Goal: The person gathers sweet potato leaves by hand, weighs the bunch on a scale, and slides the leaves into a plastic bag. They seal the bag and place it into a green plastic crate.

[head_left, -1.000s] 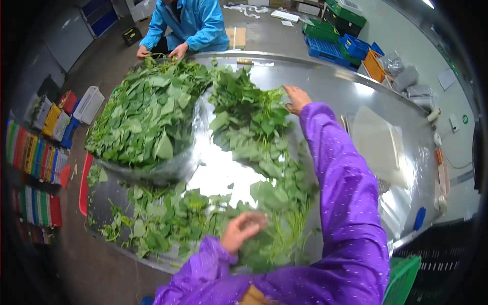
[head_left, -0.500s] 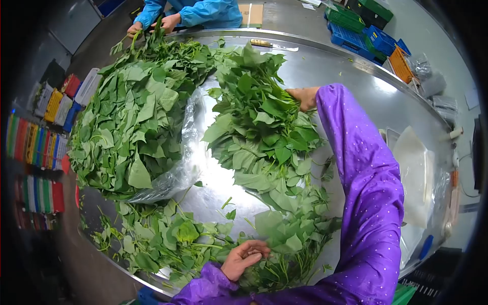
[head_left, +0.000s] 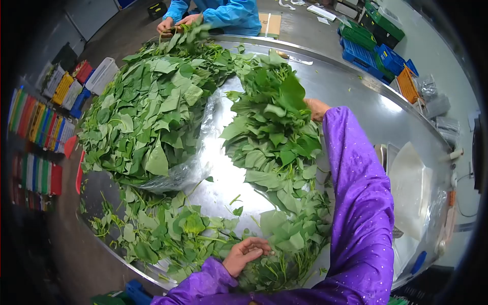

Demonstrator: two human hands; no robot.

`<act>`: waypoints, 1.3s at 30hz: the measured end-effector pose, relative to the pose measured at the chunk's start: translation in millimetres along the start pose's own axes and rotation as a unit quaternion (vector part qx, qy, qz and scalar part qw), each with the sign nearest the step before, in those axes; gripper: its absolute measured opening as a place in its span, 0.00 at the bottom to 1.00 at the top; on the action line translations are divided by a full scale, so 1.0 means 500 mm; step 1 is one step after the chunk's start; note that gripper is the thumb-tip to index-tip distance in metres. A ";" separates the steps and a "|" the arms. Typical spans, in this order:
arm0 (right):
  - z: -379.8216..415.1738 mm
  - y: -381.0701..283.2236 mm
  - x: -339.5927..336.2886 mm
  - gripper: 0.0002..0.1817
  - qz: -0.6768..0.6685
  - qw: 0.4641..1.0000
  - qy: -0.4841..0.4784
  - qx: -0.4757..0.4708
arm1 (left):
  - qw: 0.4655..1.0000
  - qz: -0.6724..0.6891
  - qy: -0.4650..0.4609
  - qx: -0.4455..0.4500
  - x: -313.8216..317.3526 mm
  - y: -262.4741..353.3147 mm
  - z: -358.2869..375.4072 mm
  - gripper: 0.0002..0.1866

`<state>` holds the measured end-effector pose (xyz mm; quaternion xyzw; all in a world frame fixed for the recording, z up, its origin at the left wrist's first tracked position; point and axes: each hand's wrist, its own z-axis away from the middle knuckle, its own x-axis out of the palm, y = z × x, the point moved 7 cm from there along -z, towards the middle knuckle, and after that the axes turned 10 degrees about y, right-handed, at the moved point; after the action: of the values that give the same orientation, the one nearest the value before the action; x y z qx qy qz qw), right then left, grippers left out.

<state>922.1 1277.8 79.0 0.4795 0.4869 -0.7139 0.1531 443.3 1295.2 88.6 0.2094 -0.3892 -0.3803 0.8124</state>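
Note:
My right hand (head_left: 317, 109) reaches to the far side of a leafy pile and is closed on the stem end of a bunch of leafy greens (head_left: 277, 109). Its fingers are partly hidden by leaves, and one large leaf is blurred. Near the table's front edge, my left hand (head_left: 248, 254) hovers with loosely curled fingers and the thumb apart, holding nothing visible. Beside it lie loose greens (head_left: 284, 262) with thin stems. More leafy stems (head_left: 173, 234) are spread to its left.
A large heap of greens (head_left: 147, 117) rests on clear plastic (head_left: 178, 175) at left on the metal table (head_left: 351, 81). A knife (head_left: 297, 59) lies near the far edge. Across the table, a co-worker in blue sleeves (head_left: 229, 18) handles stems. White sheets (head_left: 409, 193) lie at right.
The view has shifted, moving the scene slightly right. Leaves of the bunch at my right hand have swung up toward it. My left hand has barely moved. The co-worker's hands have lifted some stems.

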 end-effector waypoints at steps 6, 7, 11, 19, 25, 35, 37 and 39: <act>0.000 0.004 -0.021 0.21 0.018 0.999 0.024 0.036 | 1.000 0.003 -0.021 0.011 0.018 0.020 -0.005 0.16; 0.018 -0.051 -0.049 0.21 0.075 0.995 0.032 0.059 | 0.999 -0.010 -0.026 0.018 0.025 0.031 -0.006 0.16; 0.071 -0.182 -0.130 0.22 0.197 0.973 0.029 0.113 | 0.997 -0.043 -0.051 0.033 0.061 0.075 -0.031 0.19; 0.135 -0.233 -0.259 0.20 0.086 0.974 0.107 0.179 | 0.978 0.010 -0.151 0.144 0.260 0.222 -0.091 0.26; 0.307 -0.298 -0.227 0.14 -0.412 0.827 0.105 0.369 | 0.978 0.156 -0.100 0.091 0.294 0.220 -0.243 0.32; 0.560 -0.360 0.166 0.15 -0.767 0.552 0.138 0.297 | 0.984 0.142 -0.092 0.046 0.242 0.149 -0.153 0.17; 0.573 -0.398 0.175 0.15 -0.781 0.531 0.155 0.290 | 0.989 0.087 -0.055 0.102 0.214 0.136 -0.144 0.17; 0.588 -0.408 0.191 0.15 -0.799 0.504 0.161 0.286 | 0.987 0.033 -0.029 0.153 0.197 0.137 -0.130 0.17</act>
<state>577.6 1151.6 130.8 0.0115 0.4485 -0.5439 -0.7091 566.2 1263.8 139.3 0.3069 -0.4727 -0.2952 0.7716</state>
